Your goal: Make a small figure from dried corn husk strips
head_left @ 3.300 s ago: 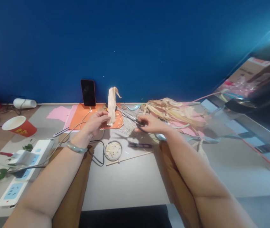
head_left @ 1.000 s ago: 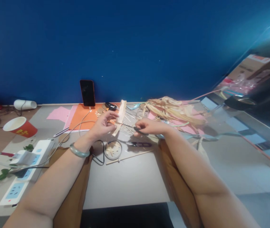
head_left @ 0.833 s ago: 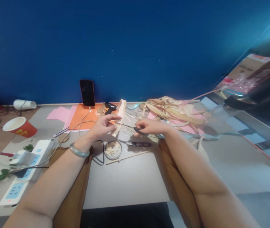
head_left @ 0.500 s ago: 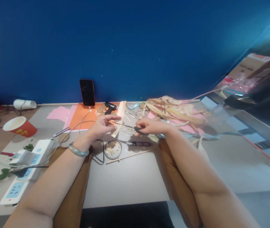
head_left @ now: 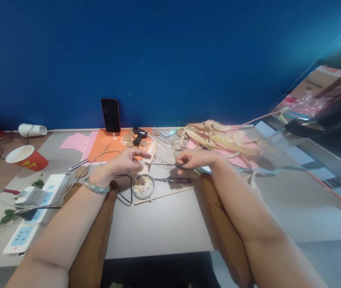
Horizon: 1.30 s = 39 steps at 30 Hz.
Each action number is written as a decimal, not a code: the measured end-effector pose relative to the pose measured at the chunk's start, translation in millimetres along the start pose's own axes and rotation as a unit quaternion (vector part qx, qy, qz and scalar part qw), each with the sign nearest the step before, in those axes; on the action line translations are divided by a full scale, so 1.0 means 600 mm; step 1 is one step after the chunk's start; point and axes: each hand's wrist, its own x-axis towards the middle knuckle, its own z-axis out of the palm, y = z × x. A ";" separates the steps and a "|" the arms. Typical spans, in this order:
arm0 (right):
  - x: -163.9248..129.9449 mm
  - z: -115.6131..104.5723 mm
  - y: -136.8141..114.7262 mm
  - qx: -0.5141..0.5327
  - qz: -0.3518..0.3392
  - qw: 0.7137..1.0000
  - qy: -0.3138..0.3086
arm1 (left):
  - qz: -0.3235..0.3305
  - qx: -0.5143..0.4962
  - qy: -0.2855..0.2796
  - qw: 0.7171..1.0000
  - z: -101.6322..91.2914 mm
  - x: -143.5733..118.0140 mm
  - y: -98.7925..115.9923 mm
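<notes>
Husk strip (head_left: 149, 154) lowered, near dish (head_left: 142, 187)

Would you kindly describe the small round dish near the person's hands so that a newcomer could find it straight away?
Start at the dark phone propped against the blue wall and come straight down the grey table toward its near edge. Just below the left hand sits the small round dish. It is the only round, clear-rimmed container there, filled with pale straw clippings, with small dark snips to its right.
</notes>
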 end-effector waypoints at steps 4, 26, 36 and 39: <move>-0.002 0.000 0.001 0.069 -0.059 0.996 -0.012 | -0.039 0.057 -0.085 0.994 -0.001 -0.006 0.002; 0.031 0.053 -0.079 0.150 -0.077 0.969 0.184 | 0.043 0.096 -0.129 0.986 0.015 0.003 -0.004; 0.032 0.055 -0.084 0.134 -0.080 0.966 0.208 | 0.116 0.174 -0.156 0.965 0.013 0.007 -0.011; 0.031 0.056 -0.085 0.137 -0.082 0.965 0.208 | 0.112 0.179 -0.160 0.964 0.012 0.005 -0.004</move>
